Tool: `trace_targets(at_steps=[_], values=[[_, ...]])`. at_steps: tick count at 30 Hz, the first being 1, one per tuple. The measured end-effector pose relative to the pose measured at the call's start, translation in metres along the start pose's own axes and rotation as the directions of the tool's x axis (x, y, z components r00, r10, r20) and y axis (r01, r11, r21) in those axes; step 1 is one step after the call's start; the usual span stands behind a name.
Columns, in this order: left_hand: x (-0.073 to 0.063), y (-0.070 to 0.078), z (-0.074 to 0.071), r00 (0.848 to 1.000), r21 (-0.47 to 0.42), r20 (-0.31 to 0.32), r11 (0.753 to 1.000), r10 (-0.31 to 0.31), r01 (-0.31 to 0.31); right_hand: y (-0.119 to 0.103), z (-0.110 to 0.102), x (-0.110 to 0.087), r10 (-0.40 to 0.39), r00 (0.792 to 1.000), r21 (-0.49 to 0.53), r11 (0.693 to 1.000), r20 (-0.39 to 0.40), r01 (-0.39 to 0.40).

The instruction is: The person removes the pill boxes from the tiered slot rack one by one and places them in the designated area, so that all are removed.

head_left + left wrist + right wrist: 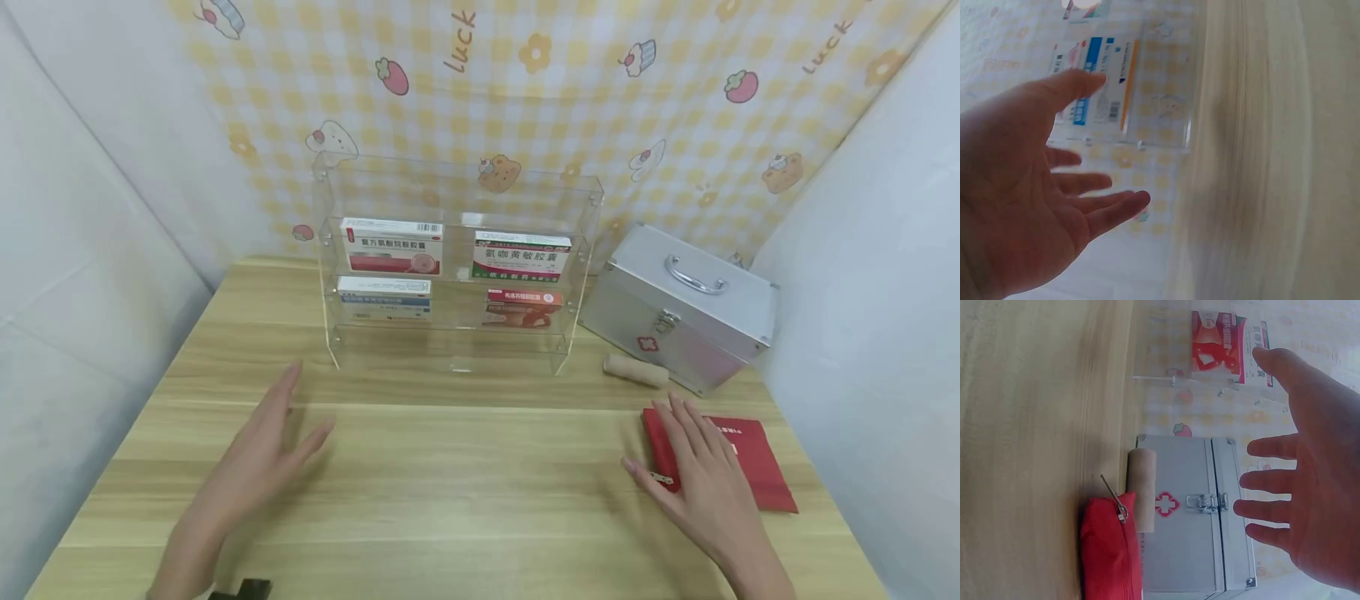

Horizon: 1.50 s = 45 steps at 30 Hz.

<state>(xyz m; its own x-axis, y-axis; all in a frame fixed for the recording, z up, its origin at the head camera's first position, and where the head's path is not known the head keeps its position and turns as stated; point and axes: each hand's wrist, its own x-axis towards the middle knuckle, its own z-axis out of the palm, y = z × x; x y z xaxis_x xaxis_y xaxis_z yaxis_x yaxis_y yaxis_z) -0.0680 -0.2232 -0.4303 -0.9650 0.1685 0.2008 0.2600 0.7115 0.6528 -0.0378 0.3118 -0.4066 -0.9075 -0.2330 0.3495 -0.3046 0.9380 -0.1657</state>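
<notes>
My left hand (258,454) hovers over the left part of the wooden table, thumb apart from the fingers, nothing in it. My right hand (705,483) is spread above a red zippered pouch (761,467) at the right; the right wrist view shows a gap between them. A clear acrylic rack (457,350) stands at the back with medicine boxes on two shelves. Its upper shelf bears a white-and-red box (393,250) and a green-and-magenta box (520,258). Below are a blue-and-white box (384,300) and a red box (522,308).
Right of the rack stands a silver first-aid case (675,300), latched, its handle on top. A beige bandage roll (636,371) lies before it. Behind hangs a yellow checked curtain (525,108); white sheets (82,208) flank the wooden table (465,500).
</notes>
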Motion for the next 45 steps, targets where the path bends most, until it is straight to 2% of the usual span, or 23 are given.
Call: trace_targets(at_steps=[5, 10, 16, 21, 26, 27, 32, 35, 45], values=[[0.031, -0.014, 0.006, 0.998, -0.15, 0.001, 0.986, -0.068, 0.067, 0.001, 0.001, 0.013, -0.011, 1.0, 0.026, 1.0, -0.016, 0.012], [0.059, -0.029, 0.016, 0.996, -0.35, -0.033, 0.935, -0.082, 0.065, -0.004, 0.0, 0.036, -0.04, 0.998, 0.057, 0.997, -0.047, 0.043], [0.081, -0.04, 0.035, 0.992, -0.477, -0.086, 0.878, -0.094, 0.042, -0.015, 0.0, 0.062, -0.144, 0.984, 0.07, 0.986, -0.1, 0.152], [0.086, -0.046, 0.044, 0.988, -0.523, -0.104, 0.852, -0.113, 0.042, -0.026, -0.001, 0.086, -0.206, 0.972, 0.088, 0.972, -0.115, 0.217], [0.086, -0.054, 0.052, 0.983, -0.527, -0.109, 0.847, -0.145, 0.067, -0.032, -0.005, 0.108, -0.203, 0.974, 0.118, 0.97, -0.103, 0.214], [0.085, -0.052, 0.051, 0.982, -0.53, -0.106, 0.845, -0.154, 0.075, -0.033, -0.006, 0.111, -0.198, 0.975, 0.12, 0.971, -0.1, 0.209], [0.082, -0.055, 0.056, 0.977, -0.534, -0.099, 0.838, -0.188, 0.107, -0.037, -0.008, 0.127, -0.204, 0.971, 0.146, 0.964, -0.127, 0.221], [0.082, -0.059, 0.058, 0.976, -0.523, -0.103, 0.845, -0.193, 0.112, -0.04, -0.008, 0.136, -0.201, 0.97, 0.14, 0.966, -0.133, 0.219], [0.081, -0.057, 0.057, 0.973, -0.489, -0.115, 0.864, -0.198, 0.118, -0.049, -0.003, 0.155, -0.141, 0.988, 0.126, 0.981, -0.064, 0.148]])
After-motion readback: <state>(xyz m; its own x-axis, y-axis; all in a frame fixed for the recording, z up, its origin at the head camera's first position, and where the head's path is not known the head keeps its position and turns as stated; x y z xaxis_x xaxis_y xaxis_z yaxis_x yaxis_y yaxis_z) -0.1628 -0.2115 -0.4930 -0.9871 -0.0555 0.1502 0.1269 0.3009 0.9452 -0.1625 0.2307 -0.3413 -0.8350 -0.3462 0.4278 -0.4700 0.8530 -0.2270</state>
